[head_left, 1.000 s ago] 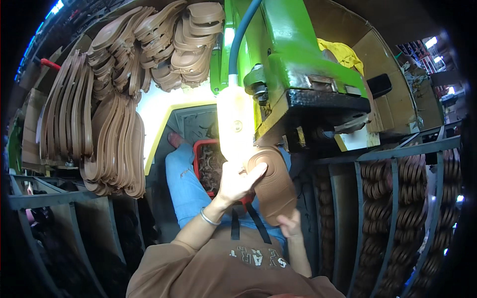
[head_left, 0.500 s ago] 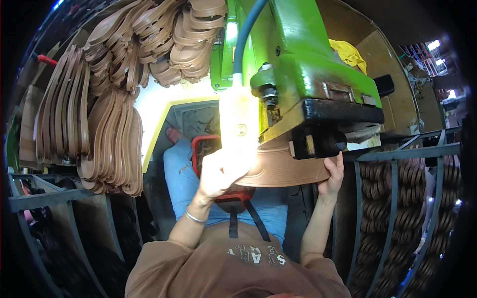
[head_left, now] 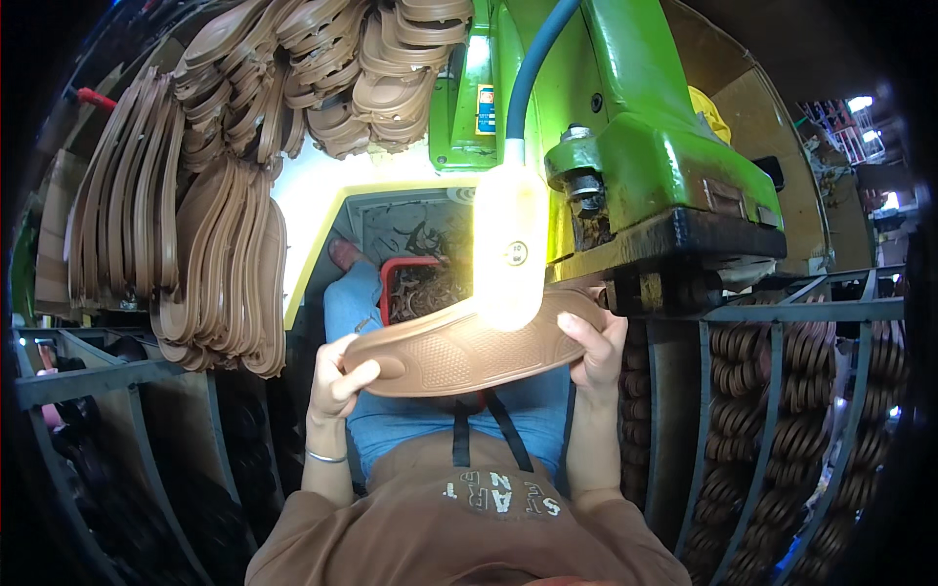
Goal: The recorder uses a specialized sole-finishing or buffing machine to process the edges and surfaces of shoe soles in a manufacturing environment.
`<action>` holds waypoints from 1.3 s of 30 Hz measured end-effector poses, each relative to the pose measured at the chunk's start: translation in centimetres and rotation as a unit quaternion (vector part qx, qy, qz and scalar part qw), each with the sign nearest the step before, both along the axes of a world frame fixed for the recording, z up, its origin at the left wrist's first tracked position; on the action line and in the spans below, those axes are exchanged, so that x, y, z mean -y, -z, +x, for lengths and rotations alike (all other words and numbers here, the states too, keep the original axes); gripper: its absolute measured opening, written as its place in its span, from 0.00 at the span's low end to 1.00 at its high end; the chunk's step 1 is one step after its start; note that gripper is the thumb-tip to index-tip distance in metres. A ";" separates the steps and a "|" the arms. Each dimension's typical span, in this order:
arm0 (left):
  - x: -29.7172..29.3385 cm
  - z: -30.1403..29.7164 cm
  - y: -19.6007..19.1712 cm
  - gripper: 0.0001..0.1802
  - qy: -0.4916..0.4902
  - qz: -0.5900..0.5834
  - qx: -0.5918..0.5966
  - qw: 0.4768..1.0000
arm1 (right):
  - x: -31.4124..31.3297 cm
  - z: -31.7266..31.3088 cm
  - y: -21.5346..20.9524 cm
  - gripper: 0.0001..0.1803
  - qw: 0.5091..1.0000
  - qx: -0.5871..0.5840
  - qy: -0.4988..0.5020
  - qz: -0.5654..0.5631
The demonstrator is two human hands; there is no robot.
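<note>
A brown shoe sole [head_left: 469,354] with a textured surface is stretched sideways above my lap, held at both ends. My left hand [head_left: 335,383] closes on its left end, thumb on the upper face. Around the right end, the fingers of my right hand [head_left: 598,350] are wrapped, the thumb lying on top. A glowing lamp [head_left: 510,249] on a blue hose hangs just over the sole and hides part of its far edge. Beyond my right hand stands a green machine [head_left: 664,161] with a dark metal head [head_left: 699,249], apart from the sole.
Stacks of brown soles [head_left: 220,264] and strapped brown pieces [head_left: 396,78] fill the bench at left. A red-rimmed bin [head_left: 389,293] with brown scraps sits beyond my lap. On the right, a metal rack [head_left: 801,311] holds rows of soles. A cardboard box [head_left: 782,176] stands behind the machine.
The sole has come away from the machine head, toward me and to the left, and its textured face shows more. Both hands moved with it. The camera view shifted slightly.
</note>
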State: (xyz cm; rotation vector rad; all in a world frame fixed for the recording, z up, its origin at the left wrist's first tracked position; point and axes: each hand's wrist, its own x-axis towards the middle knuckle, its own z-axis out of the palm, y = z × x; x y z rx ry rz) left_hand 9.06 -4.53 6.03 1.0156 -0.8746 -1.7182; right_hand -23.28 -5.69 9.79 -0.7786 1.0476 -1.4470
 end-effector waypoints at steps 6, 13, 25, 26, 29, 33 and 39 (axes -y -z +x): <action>1.4 -3.1 -2.6 0.18 0.229 -0.075 0.163 0.957 | 2.8 3.0 -2.3 0.18 1.000 -0.011 -0.021 -0.017; 5.1 -13.1 -4.3 0.15 0.103 -0.200 0.190 0.956 | -0.9 3.2 -0.2 0.16 0.983 -0.182 0.026 -0.006; 2.0 -14.1 -1.7 0.18 0.029 -0.122 0.087 0.988 | -15.4 -7.4 4.3 0.17 0.991 -0.070 0.055 0.104; 2.1 -14.3 -1.8 0.18 0.030 -0.121 0.087 0.988 | -14.4 -8.1 3.0 0.15 0.989 -0.056 0.095 0.097; 2.7 -15.0 -2.3 0.16 0.042 -0.100 0.034 0.994 | -10.6 -10.4 0.8 0.15 0.983 -0.056 0.170 0.049; 4.6 -13.8 -3.6 0.14 0.063 -0.219 0.160 0.960 | -4.2 -10.9 -1.7 0.16 0.982 -0.105 0.156 -0.007; 6.6 -8.9 -3.9 0.12 0.093 -0.224 0.125 0.962 | 2.0 -9.1 -2.5 0.20 0.990 -0.130 0.032 -0.048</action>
